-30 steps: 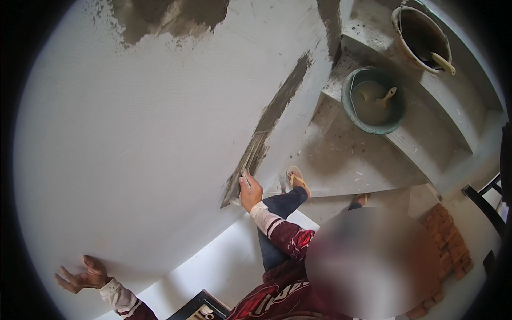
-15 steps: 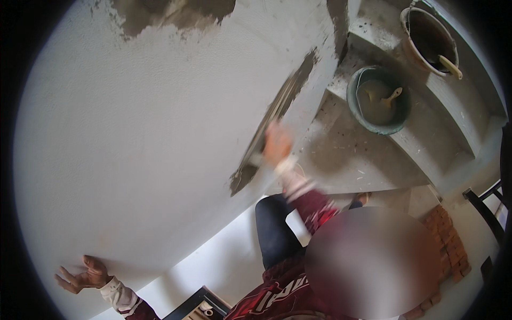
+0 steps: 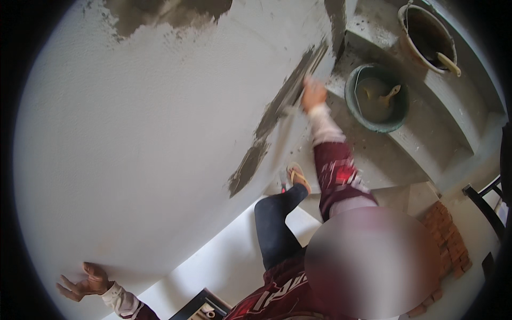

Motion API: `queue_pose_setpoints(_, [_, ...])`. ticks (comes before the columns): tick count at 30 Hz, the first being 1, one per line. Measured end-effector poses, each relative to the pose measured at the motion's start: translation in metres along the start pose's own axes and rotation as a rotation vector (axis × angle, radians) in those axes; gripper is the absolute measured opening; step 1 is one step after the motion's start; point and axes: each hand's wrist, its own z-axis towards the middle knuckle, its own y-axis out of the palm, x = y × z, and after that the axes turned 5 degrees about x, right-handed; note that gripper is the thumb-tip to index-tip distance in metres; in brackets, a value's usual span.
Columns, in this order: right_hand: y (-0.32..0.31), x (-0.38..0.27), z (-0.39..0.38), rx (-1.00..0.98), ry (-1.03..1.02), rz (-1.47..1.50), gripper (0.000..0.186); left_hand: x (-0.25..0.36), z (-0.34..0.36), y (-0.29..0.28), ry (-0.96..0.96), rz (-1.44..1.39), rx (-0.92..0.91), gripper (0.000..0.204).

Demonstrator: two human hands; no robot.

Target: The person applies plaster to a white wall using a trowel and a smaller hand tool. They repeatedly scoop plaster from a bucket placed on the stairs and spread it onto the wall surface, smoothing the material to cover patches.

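Note:
My right hand [image 3: 313, 94], blurred by motion, holds a flat plastering trowel [image 3: 293, 109] against a long strip of dark wet plaster [image 3: 248, 164] on the white wall [image 3: 133, 133]. It is near the strip's upper end, beside the stairs. Low at the left, my left hand [image 3: 84, 284] is open, fingers spread and slightly bent, at the wall's surface. Another dark plaster patch [image 3: 160, 13] shows at the top of the wall.
Curved concrete stairs [image 3: 437, 120] hold a green bucket [image 3: 378, 122] with a brush in grey liquid and a dirty bucket [image 3: 421, 32] with a handled tool. My sandalled foot [image 3: 297, 176] is beside a small tool. Stacked bricks [image 3: 448, 240] and a black railing [image 3: 482, 205] are at the right.
My right hand has moved up along the plaster strip with the trowel, its arm now stretched toward the stairs. The strip reaches farther up. My left hand has barely moved.

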Motion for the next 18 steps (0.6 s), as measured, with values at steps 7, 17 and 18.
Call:
queue_pose_setpoints(7, [-0.005,-0.06,-0.251,-0.441,0.648,0.311,0.041,-0.007,-0.008,-0.008,0.024,-0.056,0.013,0.071])
queue_pose_setpoints(17, [-0.007,-0.035,-0.048,-0.195,0.23,0.315,0.048,-0.007,-0.007,-0.005,-0.014,0.01,0.018,0.072])
queue_pose_setpoints(18, [0.001,-0.033,-0.109,-0.224,0.216,0.24,0.046,-0.008,-0.01,-0.002,-0.016,-0.008,0.017,0.072])
